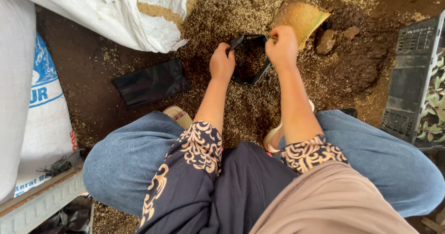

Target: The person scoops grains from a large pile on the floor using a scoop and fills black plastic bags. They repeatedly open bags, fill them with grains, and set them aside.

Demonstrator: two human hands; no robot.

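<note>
My left hand (222, 62) and my right hand (281, 45) both grip the rim of a small black plastic bag (250, 67), holding its mouth apart over a pile of rice husk and soil (241, 11). The bag's inside looks dark and partly filled. A flat scoop-like piece (301, 16) covered in husk lies just beyond my right hand. I am squatting, knees in blue jeans on either side of my arms.
A stack of flat black bags (150, 82) lies on the ground to the left. White sacks (111, 11) sit at the top left and left edge. A black crate (408, 85) with green seedlings stands at the right. Two stones (326, 40) rest near the scoop.
</note>
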